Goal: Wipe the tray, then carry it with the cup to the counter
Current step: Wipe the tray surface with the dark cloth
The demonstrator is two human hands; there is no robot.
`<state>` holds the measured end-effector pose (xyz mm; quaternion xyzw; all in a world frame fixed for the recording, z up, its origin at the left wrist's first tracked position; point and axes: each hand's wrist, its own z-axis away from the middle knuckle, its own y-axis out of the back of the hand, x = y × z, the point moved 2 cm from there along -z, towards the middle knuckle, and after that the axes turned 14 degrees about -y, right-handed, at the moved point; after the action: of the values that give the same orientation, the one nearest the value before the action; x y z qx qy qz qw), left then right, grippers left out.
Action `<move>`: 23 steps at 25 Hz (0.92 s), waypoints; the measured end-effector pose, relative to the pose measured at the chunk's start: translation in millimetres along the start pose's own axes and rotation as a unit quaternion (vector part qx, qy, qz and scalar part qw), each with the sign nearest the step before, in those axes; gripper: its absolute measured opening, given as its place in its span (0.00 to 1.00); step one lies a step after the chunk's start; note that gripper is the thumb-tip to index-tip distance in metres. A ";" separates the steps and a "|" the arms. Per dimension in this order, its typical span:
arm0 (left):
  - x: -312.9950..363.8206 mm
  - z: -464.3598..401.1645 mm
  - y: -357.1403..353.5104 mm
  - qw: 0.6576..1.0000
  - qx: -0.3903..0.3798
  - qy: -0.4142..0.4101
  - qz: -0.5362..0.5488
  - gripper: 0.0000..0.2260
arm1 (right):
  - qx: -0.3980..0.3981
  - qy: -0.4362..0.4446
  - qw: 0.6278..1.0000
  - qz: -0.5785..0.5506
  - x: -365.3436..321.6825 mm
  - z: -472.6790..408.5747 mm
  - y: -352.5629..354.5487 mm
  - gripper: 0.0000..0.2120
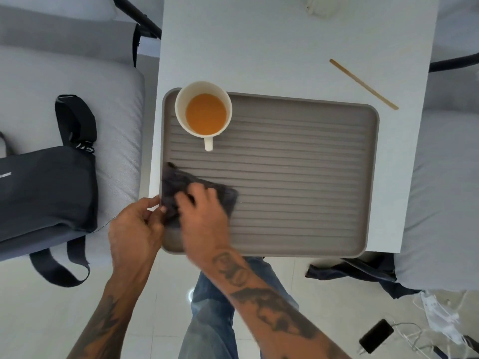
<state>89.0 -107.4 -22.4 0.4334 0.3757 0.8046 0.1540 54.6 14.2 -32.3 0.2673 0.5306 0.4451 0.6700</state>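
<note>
Right hand (204,218) pressed the cloth (171,183) flat on the tray (298,193), near-left corner, to wipe. Left hand (134,229) curled at that rim (grip unclear), probably steadying. The cup (203,112) stood far-left.

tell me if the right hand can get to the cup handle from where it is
Probably yes. The right hand presses the cloth on the tray, near-left corner; the cup stands at the far-left corner, its handle pointing toward the person, with only bare tray between.

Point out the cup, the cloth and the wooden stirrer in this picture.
cup (180,110), head view: white inner wall, left side.
cloth (177,180), head view: bare upper-left part.
wooden stirrer (364,83), head view: middle of its length.
</note>
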 end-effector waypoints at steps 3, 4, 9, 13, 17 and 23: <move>-2.0 -3.5 1.8 0.999 -0.008 0.033 0.024 0.10 | -0.045 0.000 0.999 -0.022 -13.1 4.3 -11.8 0.23; -2.8 -3.9 2.5 0.999 -0.003 0.032 0.019 0.10 | -0.059 0.028 0.998 -0.011 -1.0 8.1 -5.4 0.25; -1.1 -2.6 1.2 1.000 0.008 0.014 0.013 0.10 | -0.043 -0.045 0.997 0.041 137.5 19.7 75.2 0.17; -1.6 -1.5 0.4 1.000 0.018 -0.004 -0.019 0.11 | -0.007 -0.097 0.993 0.060 183.6 28.7 107.8 0.13; -4.3 -0.1 -1.0 1.000 0.016 0.012 0.005 0.12 | 0.001 -0.010 1.000 0.026 107.4 23.6 59.8 0.13; -4.1 -2.7 -0.1 0.997 0.016 -0.047 -0.058 0.11 | -0.068 0.030 0.997 -0.017 -0.9 4.6 -6.3 0.12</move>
<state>89.1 -111.0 -25.8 0.4503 0.4055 0.7669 0.2113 60.9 11.0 -35.8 0.1983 0.5237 0.4766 0.6777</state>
